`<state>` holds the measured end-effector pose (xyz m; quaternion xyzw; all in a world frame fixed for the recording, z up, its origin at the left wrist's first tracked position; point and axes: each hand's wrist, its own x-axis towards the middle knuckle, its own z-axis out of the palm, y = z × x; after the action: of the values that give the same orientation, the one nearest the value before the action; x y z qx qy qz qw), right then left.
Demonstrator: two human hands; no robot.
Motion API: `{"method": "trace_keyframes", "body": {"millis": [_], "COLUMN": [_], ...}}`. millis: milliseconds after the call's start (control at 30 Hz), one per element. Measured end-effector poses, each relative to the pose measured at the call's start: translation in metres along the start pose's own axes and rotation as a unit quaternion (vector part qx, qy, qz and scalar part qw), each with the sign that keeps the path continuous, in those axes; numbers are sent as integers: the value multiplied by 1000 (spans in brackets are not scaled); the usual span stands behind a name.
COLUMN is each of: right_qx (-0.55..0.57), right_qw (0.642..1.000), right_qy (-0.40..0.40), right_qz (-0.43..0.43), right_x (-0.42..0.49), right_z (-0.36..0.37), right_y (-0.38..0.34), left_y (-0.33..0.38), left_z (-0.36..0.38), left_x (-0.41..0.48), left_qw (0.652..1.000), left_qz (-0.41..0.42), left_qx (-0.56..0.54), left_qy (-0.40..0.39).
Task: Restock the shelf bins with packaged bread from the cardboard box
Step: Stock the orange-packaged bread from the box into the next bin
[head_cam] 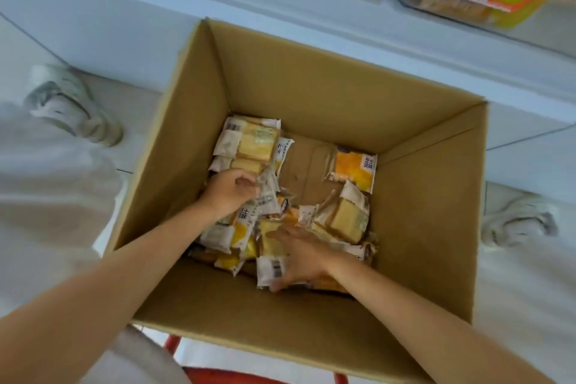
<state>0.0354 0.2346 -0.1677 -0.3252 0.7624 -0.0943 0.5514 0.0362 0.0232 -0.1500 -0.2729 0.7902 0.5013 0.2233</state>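
Nearest, the cardboard box is being supported on a red stool, probably so that its floor is within reach. Both forearms are being stretched down into it. The right hand is being spread across the packaged bread; whether the barcoded packet beside its thumb is being clasped cannot be told. Ahead and to its left, the left hand is being curled, a wrapper edge being pinched, seemingly for lifting. Far beyond both hands, the shelf bins are being reached by neither.
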Motion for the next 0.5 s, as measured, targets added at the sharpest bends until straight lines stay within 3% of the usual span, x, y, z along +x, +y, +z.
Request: {"method": "trace_keyframes", "body": {"millis": [67, 133, 233, 333, 433, 467, 500], "right_qx": [-16, -12, 181, 480, 702, 731, 733], "right_qw": [1000, 998, 969, 839, 682, 657, 658], "right_qy": [1, 60, 170, 250, 205, 184, 171], "right_qz": [0, -28, -3, 52, 16, -1, -15], "right_x": [3, 2, -7, -26, -49, -58, -63], "right_z": [10, 12, -8, -45, -71, -76, -79], "right_y": [1, 2, 2, 17, 24, 22, 21], "left_y": [1, 0, 4, 12, 33, 41, 48], "left_z": [2, 2, -3, -11, -10, -7, -2], "left_x": [-1, -3, -7, -13, -22, -25, -27], "left_qw": [1000, 1000, 999, 997, 992, 980, 964], "left_qz": [-2, -7, -27, -47, -75, -84, -95], "left_qx": [2, 9, 4, -8, -90, -149, -207], "left_qy": [1, -1, 17, 55, -53, -100, -136]}}
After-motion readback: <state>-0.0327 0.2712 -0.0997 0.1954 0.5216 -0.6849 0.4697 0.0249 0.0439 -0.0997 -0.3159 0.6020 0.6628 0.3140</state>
